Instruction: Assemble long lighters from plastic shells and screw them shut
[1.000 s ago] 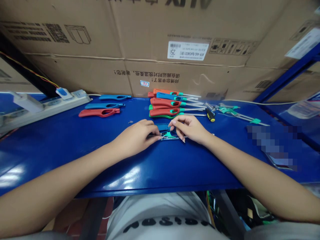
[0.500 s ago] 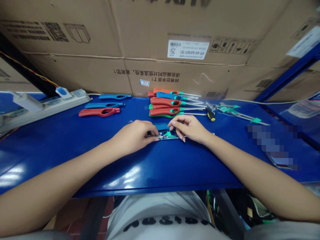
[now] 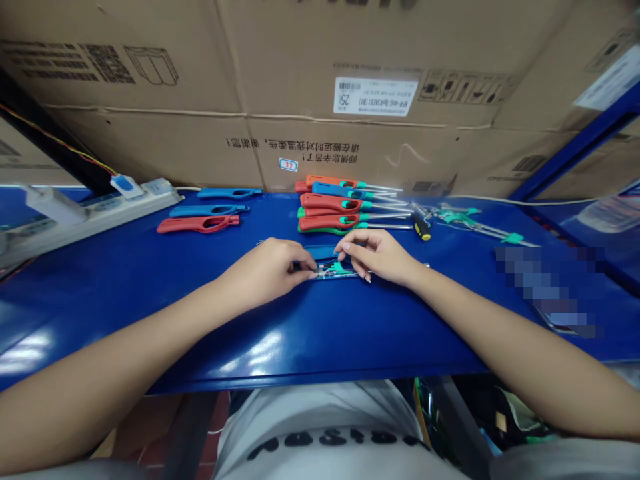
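An opened gas lighter (image 3: 341, 268) lies in front of me, showing a green trigger piece, thin wires and a metal tube running right. My left hand (image 3: 273, 270) is closed, thumb and forefinger pinching the lighter's left end; the exact part between the tips is hidden. Over the lighter's right half hangs my right hand (image 3: 383, 257), thumb and forefinger drawn together and the other fingers curled down by the tube. Whatever its fingertips hold is too small to make out. Just behind sits a blue handle shell (image 3: 320, 252), partly covered by both hands.
Several assembled lighters (image 3: 333, 203) with red, orange and blue handles lie behind my hands. Loose handle shells (image 3: 200, 224) lie at left, near a power strip (image 3: 100, 217). A yellow-black screwdriver (image 3: 423, 230) and green-and-metal lighter rods (image 3: 480, 230) are at right. A cardboard box (image 3: 190, 133) stands behind.
Both hands stay nearly in place; the left fingertips have closed slightly at the lighter's left end. The view has shifted a little.
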`<state>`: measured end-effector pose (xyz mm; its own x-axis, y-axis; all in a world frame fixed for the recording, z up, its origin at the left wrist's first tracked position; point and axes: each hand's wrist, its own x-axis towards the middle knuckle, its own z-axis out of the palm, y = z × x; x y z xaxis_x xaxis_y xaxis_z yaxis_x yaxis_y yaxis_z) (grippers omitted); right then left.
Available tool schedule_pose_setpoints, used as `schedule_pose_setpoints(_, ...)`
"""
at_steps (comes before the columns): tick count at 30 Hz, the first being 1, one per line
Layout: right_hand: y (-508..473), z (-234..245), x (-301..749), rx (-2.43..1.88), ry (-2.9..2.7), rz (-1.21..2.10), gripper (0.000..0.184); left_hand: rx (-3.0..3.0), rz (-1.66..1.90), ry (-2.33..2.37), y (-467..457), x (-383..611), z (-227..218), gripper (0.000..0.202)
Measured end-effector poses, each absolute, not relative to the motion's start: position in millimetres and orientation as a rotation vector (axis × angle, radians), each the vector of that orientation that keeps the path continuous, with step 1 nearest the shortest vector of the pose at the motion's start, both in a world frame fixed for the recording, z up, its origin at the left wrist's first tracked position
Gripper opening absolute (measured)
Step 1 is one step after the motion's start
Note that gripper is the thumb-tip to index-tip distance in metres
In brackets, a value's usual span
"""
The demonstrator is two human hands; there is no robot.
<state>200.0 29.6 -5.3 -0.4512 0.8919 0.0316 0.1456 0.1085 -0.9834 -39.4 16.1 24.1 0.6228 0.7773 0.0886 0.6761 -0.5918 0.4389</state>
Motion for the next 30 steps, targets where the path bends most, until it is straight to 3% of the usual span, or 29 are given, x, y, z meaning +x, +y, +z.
schedule_pose_setpoints(9,23.3,1.6,203.7,-0.975,-2.068,1.289,0.031,2.500,0.386,1.176,15.5,-41.4,22.2,0.014)
schedule_pose_setpoints(15,17.4,5.9,205.7,-0.748,-2.379,0.825,0.025,2.497,0.362,1.206,14.0,-40.6,24.3,0.011)
schedule_pose_setpoints(20,11.0,10.2,203.4,-0.663,-2.498,0.640,0.025,2.500,0.343,1.211,14.1,-40.4,23.5,0.010)
schedule_pose_setpoints(30,10.0,11.5,203.3,-0.637,-2.532,0.530,0.024,2.528,0.277,1.213,15.3,-40.9,23.7,0.013)
